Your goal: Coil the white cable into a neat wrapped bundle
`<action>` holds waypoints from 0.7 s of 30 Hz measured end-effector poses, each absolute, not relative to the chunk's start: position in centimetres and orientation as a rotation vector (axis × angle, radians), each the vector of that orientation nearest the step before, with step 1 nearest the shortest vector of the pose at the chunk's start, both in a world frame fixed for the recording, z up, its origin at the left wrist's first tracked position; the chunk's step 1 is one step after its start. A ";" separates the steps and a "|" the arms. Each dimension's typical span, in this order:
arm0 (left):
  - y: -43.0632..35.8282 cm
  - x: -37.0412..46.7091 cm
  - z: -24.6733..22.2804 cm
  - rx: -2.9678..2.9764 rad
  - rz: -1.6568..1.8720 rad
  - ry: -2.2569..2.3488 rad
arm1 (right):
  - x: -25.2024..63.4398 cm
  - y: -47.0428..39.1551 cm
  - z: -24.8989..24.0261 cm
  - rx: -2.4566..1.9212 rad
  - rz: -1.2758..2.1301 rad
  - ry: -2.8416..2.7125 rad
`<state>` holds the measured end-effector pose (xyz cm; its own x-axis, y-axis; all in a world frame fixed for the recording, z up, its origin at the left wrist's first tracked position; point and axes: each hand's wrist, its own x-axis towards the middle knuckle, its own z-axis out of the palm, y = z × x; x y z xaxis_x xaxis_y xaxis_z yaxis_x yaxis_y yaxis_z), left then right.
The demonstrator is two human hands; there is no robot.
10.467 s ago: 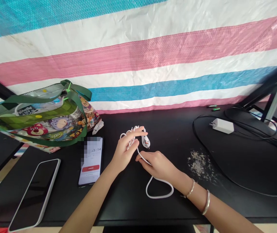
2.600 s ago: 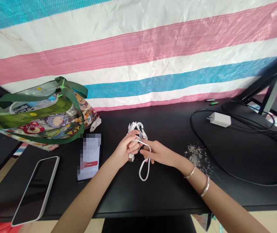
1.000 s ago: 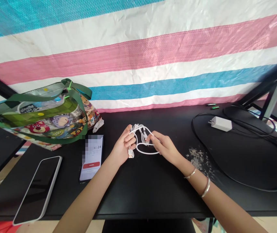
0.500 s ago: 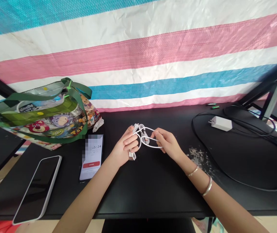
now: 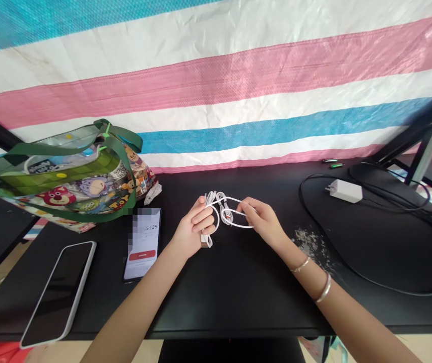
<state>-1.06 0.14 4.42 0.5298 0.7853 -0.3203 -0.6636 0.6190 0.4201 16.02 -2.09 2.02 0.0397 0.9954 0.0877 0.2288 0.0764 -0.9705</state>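
Note:
A white USB cable [image 5: 234,225] runs in loops between my two hands above the black table. My left hand [image 5: 196,227] is closed around part of it, and the metal USB plug [image 5: 204,244] pokes out below the fingers. In a pinch between thumb and fingers, my right hand [image 5: 259,217] holds the far side of the loops. Just beyond the hands lies a second bundled white cable [image 5: 222,202] with a dark tie and an orange-centred plug. My left fingers partly hide where the two cables run.
To the left stand a cartoon-print bag [image 5: 95,186], a phone with a lit timer [image 5: 143,242] and a white-edged phone [image 5: 59,297]. On the right are a white charger [image 5: 346,191], a black cable [image 5: 325,237], scattered crumbs [image 5: 310,247] and small green items [image 5: 335,166].
Both hands keep their hold and have barely moved. The loop of cable by my right hand has shifted slightly, and the phone's timer has advanced one second.

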 end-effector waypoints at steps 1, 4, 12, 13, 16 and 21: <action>0.2 -1.0 4.4 0.257 0.878 0.518 | 16.0 -2.1 2.0 -1.334 0.985 -1.378; 0.2 -1.0 4.4 0.251 0.881 0.527 | 16.0 -2.1 2.0 -1.343 0.965 -1.386; 0.3 -1.0 4.2 0.269 0.873 0.544 | 16.1 -2.0 2.0 -1.348 0.929 -1.400; 0.3 -1.1 4.2 0.271 0.874 0.546 | 16.1 -2.1 2.0 -1.349 0.924 -1.402; 0.4 -1.1 4.1 0.289 0.871 0.552 | 16.1 -2.1 2.0 -1.348 0.919 -1.401; 0.4 -1.1 3.9 0.336 0.864 0.568 | 16.1 -2.1 1.9 -1.342 0.925 -1.415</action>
